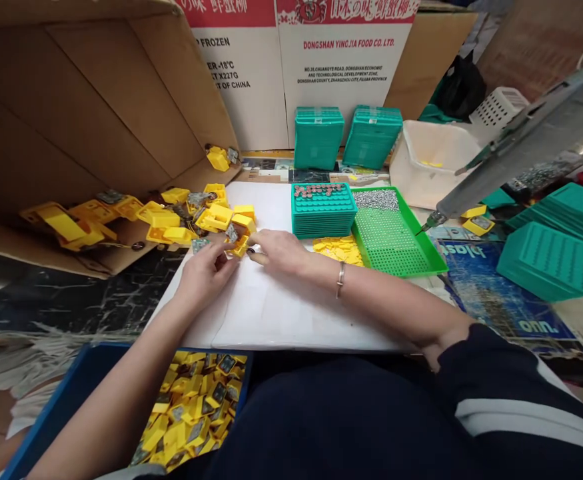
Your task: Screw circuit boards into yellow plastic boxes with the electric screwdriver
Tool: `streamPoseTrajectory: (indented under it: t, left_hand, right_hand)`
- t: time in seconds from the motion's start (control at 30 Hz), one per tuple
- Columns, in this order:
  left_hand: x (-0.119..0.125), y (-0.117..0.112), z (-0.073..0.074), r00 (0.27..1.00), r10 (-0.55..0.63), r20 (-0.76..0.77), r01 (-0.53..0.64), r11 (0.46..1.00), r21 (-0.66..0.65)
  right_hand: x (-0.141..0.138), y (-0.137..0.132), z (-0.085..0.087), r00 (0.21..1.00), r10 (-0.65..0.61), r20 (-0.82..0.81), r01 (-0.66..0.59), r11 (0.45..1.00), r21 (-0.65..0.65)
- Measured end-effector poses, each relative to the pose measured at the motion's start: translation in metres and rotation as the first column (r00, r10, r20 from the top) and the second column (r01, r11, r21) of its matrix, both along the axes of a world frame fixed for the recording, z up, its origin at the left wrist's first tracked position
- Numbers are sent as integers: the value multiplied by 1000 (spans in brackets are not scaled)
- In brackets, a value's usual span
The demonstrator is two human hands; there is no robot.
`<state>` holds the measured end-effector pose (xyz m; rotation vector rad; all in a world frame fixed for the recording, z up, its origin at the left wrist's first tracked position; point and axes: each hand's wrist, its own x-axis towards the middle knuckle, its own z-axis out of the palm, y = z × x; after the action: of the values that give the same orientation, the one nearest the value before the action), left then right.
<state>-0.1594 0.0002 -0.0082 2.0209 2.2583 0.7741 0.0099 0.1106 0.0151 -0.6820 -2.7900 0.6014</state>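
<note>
Both hands meet on one yellow part at the edge of the pile.

The left hand (pixel 206 267) and right hand (pixel 278 250) close their fingers on a yellow part (pixel 240 247), held over the white sheet (pixel 281 313) on the desk, beside the cardboard box (pixel 96 113) spilling more.

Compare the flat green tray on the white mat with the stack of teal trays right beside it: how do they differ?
The green tray is a single low, bright green piece; the teal stack is many darker trays piled high. The green tray holds small grey bits heaped at its far end, its near part showing bare perforations; the teal stack's top tray carries rows of small round reddish-grey parts. The green tray sits skewed; the teal stack sits nearly square. Both are plastic with gridded surfaces, side by side.
</note>
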Motion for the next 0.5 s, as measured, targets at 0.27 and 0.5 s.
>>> streamPoseTrajectory:
  t: [0.27,0.5]
  left_hand:
    - [-20,12,26,990,24,-139,-4,990,142]
    - [-41,64,60,966,-235,-104,225,969,-101]
  right_hand:
    - [-8,-5,5,950,-27,-310,-40,977,-208]
    - [-1,7,21,886,-145,-441,-34,928,-372]
